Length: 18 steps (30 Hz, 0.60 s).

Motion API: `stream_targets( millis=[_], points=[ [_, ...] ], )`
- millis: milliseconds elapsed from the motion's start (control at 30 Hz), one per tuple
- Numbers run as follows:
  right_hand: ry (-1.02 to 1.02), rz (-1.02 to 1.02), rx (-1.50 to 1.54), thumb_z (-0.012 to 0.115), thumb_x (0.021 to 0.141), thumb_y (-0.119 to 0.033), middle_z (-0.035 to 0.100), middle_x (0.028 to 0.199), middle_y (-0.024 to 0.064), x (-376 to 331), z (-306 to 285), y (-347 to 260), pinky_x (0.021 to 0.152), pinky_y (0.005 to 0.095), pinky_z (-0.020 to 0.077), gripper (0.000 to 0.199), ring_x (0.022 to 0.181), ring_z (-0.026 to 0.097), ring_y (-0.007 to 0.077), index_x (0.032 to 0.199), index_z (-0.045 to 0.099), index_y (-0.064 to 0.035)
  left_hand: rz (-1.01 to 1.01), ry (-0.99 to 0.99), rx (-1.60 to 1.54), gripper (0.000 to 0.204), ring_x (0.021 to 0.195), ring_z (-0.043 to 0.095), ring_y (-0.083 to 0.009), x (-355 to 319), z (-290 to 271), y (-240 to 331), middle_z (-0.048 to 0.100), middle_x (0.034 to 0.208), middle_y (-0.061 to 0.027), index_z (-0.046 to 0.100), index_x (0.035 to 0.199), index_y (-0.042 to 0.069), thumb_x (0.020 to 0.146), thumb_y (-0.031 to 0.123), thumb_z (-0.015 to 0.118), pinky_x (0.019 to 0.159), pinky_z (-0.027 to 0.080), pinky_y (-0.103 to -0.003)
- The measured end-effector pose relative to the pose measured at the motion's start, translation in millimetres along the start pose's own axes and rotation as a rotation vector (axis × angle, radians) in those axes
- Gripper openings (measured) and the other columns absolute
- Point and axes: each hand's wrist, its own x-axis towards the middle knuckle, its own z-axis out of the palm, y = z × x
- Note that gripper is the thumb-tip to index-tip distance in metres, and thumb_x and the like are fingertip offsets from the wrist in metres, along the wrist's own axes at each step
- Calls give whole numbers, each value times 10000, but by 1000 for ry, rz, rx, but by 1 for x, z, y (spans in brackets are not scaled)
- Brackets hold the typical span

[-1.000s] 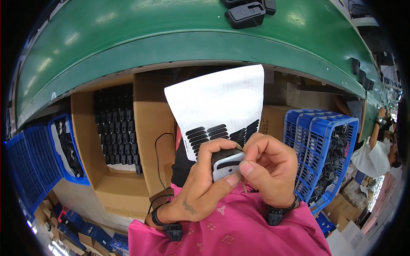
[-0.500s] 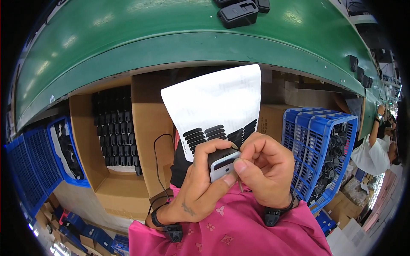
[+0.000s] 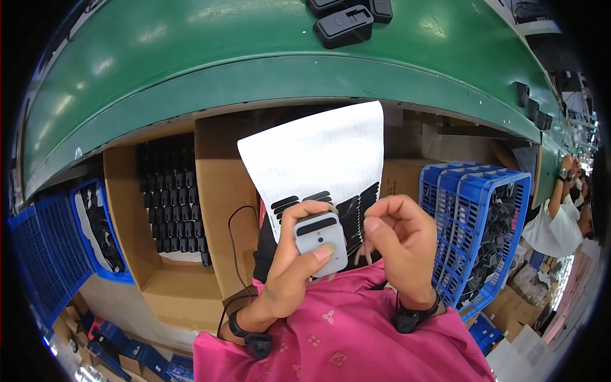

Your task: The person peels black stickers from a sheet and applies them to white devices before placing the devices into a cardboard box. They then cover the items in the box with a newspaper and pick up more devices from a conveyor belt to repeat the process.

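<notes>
My left hand (image 3: 286,277) is closed round a small light-grey device (image 3: 310,243) with rounded corners, its thumb pressed on the face. Along the device's far end runs a black strip (image 3: 317,224), and small dark holes show below it. Just right of the device, apart from it, my right hand (image 3: 407,254) has its thumb and index finger brought together. Whatever those fingers hold, if anything, is too small to make out. Beyond both hands lies a white sheet (image 3: 312,149) with rows of black rounded strips on its near part, partly covered by the left hand.
A green workbench (image 3: 210,76) spans the far side, with black devices (image 3: 344,27) on it. At left stands an open cardboard box (image 3: 172,290) with rows of black parts. Right of me is a blue crate (image 3: 455,235) of black pieces. Another person (image 3: 554,223) works at far right.
My left hand has turned the device so its face with the black strip shows more fully. My right hand has moved off the device, slightly to the right.
</notes>
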Motion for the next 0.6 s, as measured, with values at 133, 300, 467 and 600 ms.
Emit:
stream_targets(
  millis=[133,300,467,600],
  points=[
    [-418,-19,-464,687,826,-162,571,750,34,-8,-13,-6,570,209,442,215,633,519,48,857,592,29,261,15,2,514,899,524,-198,0,2,-13,527,1034,-190,293,1271,71,864,245,554,795,441,-311],
    [-552,-129,-421,750,761,-121,591,779,59,-3,-13,0,535,216,447,242,635,553,72,865,597,35,706,-118,488,541,1024,489,-237,-16,-24,-17,438,1218,-233,335,1227,48,807,146,661,902,406,-356],
    [-688,-357,-709,756,725,-65,597,783,83,9,-9,-11,527,250,457,219,617,581,134,888,632,12,320,-146,995,472,862,627,-249,-24,-30,14,610,999,-137,566,1060,9,693,206,790,760,501,-317],
    [-172,-642,-743,727,740,-37,584,807,94,16,9,12,547,257,457,258,613,564,152,982,647,6,204,-151,957,506,978,594,-251,-17,-39,14,542,1142,-169,503,1161,7,738,153,739,810,483,-313]
  ],
)
